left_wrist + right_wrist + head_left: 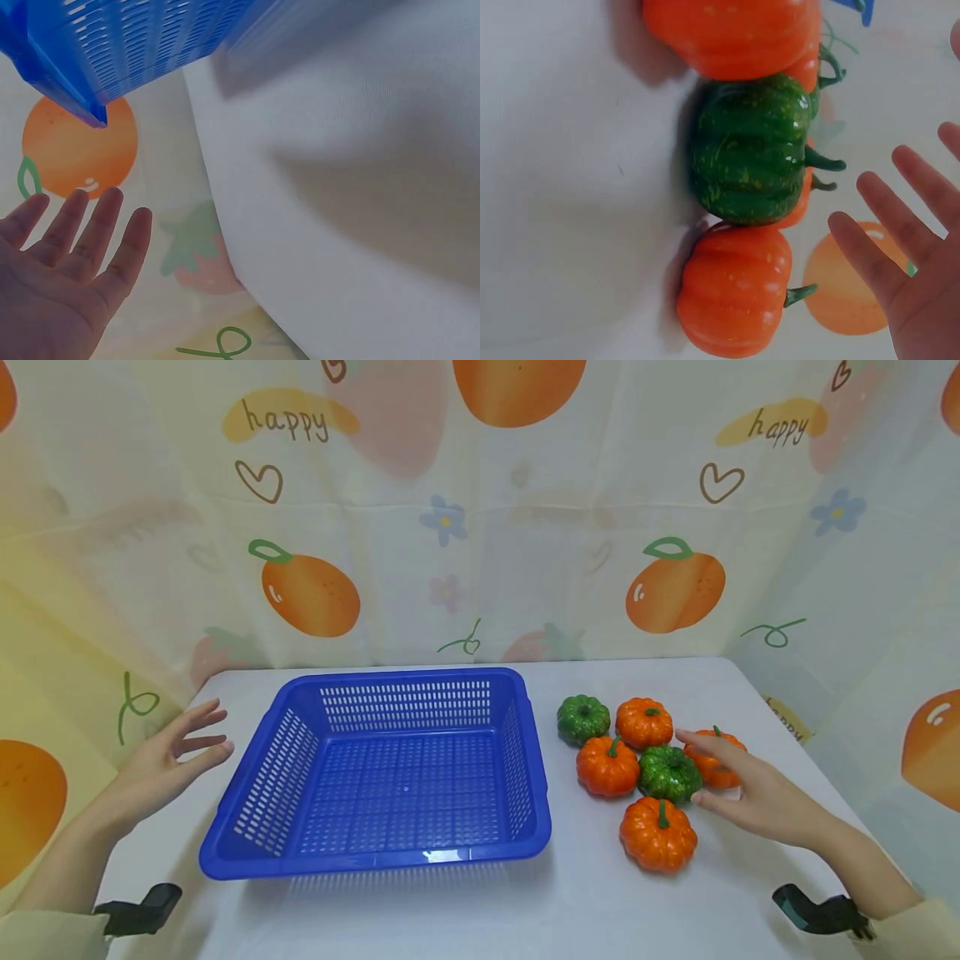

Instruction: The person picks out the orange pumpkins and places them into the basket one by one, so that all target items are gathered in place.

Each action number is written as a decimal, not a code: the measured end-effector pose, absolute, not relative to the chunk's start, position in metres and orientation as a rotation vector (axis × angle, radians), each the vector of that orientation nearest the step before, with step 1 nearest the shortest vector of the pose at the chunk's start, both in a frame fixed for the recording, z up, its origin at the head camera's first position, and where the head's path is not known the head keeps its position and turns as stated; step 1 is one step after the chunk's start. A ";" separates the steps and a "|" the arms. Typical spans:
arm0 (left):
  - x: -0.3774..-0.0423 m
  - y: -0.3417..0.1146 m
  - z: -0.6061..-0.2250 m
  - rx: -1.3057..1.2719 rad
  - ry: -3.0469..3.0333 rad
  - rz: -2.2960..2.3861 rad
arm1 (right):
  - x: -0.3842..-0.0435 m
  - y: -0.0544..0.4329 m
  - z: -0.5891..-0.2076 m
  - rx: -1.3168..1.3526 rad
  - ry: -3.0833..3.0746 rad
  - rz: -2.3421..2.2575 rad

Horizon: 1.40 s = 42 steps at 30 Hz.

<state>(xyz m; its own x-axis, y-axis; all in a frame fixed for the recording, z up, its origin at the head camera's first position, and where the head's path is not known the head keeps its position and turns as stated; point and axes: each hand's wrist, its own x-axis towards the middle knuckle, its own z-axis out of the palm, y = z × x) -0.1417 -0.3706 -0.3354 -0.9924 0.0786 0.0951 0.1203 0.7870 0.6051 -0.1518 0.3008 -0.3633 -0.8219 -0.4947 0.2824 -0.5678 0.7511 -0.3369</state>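
L to R. L hand (pixel 167 764): over tabletop (pixel 600 910) L edge, just beside basket's L rim, apart from it; fingers loosely extended & spread, nothing held.

Blue basket (pixel 375 864): L/centre of tabletop, far rim close to far edge. Perforated plastic, prob. light, fairly stiff w/ a bit of flex. Best hold: under the flared rim, mid-L & mid-R sides; smooth rim may slip a bit.

Then 6 pumpkins, btwn basket & tabletop R edge. Far-L green pumpkin (pixel 583 720), toward far edge, just R of basket. L orange pumpkin (pixel 607 767) in front of it. Far orange pumpkin (pixel 643 723), toward far edge. Near orange pumpkin (pixel 658 835), furthest from far edge. Mid green pumpkin (pixel 670 773), amid the oranges. R orange pumpkin (pixel 712 771), nearest R edge, partly hidden by R hand.

All glossy & ribbed, prob. light fakes, firm, slippery skin, may roll; thin stems prob. the weak pt, so don't lift by those. Best hold: thumb & fingers round opposite sides at widest pt, tips in the grooves; tight spacing leaves little finger room.

R hand (pixel 765 797): by R orange & mid green, tabletop R side; fingers extended, thumb apart, nothing gripped. R wrist view: gap btwn fingers & pumpkins, no contact seen.
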 end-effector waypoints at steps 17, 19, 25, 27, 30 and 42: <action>-0.137 -0.368 -0.343 -0.166 -2.818 -1.153 | -0.138 0.286 -0.370 0.873 -2.849 0.824; -0.137 -0.367 -0.344 -0.155 -2.817 -1.165 | -0.137 0.285 -0.370 0.879 -2.849 0.829; -0.138 -0.362 -0.348 -0.131 -2.807 -1.229 | -0.133 0.282 -0.372 0.896 -2.843 0.874; -0.138 -0.360 -0.349 -0.131 -2.806 -1.241 | -0.132 0.281 -0.372 0.907 -2.834 0.885; -0.138 -0.358 -0.350 -0.116 -2.819 -1.235 | -0.131 0.281 -0.373 0.930 -2.820 0.889; -0.138 -0.351 -0.351 -0.066 -2.866 -1.197 | -0.130 0.282 -0.387 0.929 -2.818 0.942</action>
<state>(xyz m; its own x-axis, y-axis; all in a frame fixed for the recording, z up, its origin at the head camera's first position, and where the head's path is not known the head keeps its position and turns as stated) -0.1380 -0.3508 -0.3510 -0.9985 0.0261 0.0481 0.0526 0.7022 0.7101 -0.1302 0.2816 -0.3870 -0.8215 -0.5315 0.2064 -0.5487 0.6387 -0.5395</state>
